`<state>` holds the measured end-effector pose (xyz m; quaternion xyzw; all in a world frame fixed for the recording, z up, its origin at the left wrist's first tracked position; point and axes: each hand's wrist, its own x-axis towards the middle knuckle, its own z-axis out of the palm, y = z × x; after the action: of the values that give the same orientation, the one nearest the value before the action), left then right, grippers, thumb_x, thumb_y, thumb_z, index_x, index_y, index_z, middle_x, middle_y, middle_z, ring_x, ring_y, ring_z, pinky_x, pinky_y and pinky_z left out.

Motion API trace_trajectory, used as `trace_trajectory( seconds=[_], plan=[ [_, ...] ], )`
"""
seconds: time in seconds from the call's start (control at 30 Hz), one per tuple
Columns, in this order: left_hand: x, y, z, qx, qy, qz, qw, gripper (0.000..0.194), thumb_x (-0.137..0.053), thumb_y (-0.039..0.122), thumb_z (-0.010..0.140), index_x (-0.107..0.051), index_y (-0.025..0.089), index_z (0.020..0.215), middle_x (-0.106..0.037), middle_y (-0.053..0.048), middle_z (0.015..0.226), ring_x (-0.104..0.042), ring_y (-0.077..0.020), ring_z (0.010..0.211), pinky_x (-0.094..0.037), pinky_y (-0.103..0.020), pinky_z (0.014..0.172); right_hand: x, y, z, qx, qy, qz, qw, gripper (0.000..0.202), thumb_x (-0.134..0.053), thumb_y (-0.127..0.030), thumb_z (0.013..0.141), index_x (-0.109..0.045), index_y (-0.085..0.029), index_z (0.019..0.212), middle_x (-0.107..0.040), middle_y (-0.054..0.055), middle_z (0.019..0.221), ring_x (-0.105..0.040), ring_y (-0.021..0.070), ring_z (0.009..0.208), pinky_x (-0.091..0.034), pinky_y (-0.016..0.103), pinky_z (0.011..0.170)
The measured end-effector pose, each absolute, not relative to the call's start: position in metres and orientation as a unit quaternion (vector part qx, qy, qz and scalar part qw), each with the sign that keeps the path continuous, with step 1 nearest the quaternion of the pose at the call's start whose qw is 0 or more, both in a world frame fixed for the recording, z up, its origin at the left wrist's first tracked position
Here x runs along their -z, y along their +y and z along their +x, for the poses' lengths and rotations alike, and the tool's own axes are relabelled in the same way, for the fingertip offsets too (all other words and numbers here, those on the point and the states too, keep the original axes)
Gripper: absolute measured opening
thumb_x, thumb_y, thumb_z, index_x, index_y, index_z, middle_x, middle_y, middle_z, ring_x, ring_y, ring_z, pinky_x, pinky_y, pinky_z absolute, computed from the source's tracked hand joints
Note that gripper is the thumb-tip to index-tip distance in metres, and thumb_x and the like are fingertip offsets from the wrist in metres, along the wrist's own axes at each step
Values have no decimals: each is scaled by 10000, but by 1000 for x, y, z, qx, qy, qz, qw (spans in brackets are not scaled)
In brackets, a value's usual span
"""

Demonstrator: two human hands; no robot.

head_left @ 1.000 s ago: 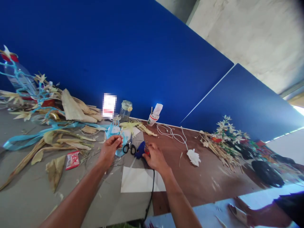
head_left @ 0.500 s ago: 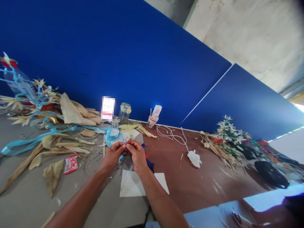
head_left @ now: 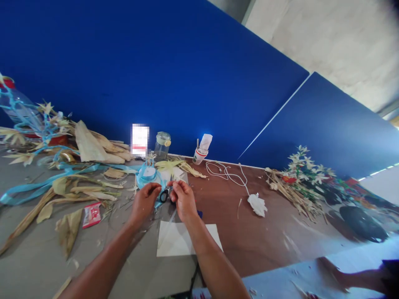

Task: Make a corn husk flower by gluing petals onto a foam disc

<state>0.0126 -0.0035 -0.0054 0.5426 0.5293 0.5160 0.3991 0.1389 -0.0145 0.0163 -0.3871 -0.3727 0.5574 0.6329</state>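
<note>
My left hand (head_left: 144, 204) is raised over the table with thumb and fingertips pinched together. Facing it, my right hand (head_left: 185, 202) is pinched as well, a small gap between the two. Whatever the fingers hold is too thin or small to make out. Black scissor handles (head_left: 163, 196) show in the gap, below the fingertips. Just beyond my left hand lies a coil of light blue ribbon (head_left: 144, 176). Pale dried husk (head_left: 170, 166) rests behind my hands. A white sheet of paper (head_left: 174, 241) lies under my right forearm.
Dried husks (head_left: 67, 232), a red packet (head_left: 92, 215) and a ribbon-wrapped bottle (head_left: 18, 104) occupy the left. A glass jar (head_left: 162, 147) and paper cup (head_left: 200, 155) stand by the blue partition (head_left: 156, 74). White cable (head_left: 230, 178), crumpled tissue (head_left: 257, 205) and white flowers (head_left: 307, 166) are rightward.
My hands, which were touching at the fingertips, have drawn apart a little. The scissor handles between them show more now. At the lower right, another person's arm has shifted.
</note>
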Motion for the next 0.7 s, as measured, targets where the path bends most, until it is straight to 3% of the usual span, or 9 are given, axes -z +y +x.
trace_trajectory(
  seconds=[0.1,0.23,0.43,0.57,0.7],
  plan=[
    [13,2,5,-436,576,659,209,235,-528,342,781,-690,189,853,-674,-99,914,-570,-271,905,-382,-398,836,-20,-16,148,-534,-406,-405,621,146,-594,-291,747,-518,-174,706,-571,-46,602,-359,28,359,-233,188,383],
    [22,3,6,-335,605,715,101,271,-557,330,770,-676,203,977,-669,-137,999,-519,-332,1038,-294,-465,912,-23,-17,155,-524,-403,-421,622,138,-610,-276,724,-522,-170,716,-537,-59,550,-385,35,370,-251,186,391],
    [14,4,12,-346,592,717,125,193,-502,268,783,-670,212,706,-694,-101,819,-559,-298,910,-293,-433,873,-23,-17,158,-521,-408,-426,618,180,-624,-323,711,-527,-171,702,-561,-43,587,-383,37,393,-259,189,400],
    [-3,4,4,-441,533,699,182,219,-469,336,814,-655,235,760,-704,-52,861,-589,-244,887,-327,-376,888,-18,-13,159,-548,-368,-423,621,205,-659,-327,672,-529,-169,688,-624,-10,772,-354,15,407,-242,187,403],
    [-5,2,1,-458,507,703,197,210,-469,324,818,-662,250,782,-700,-42,876,-600,-240,890,-330,-375,904,-13,-10,161,-595,-331,-426,596,257,-707,-316,614,-494,-175,644,-593,-32,693,-351,22,410,-254,187,414]
  ],
)
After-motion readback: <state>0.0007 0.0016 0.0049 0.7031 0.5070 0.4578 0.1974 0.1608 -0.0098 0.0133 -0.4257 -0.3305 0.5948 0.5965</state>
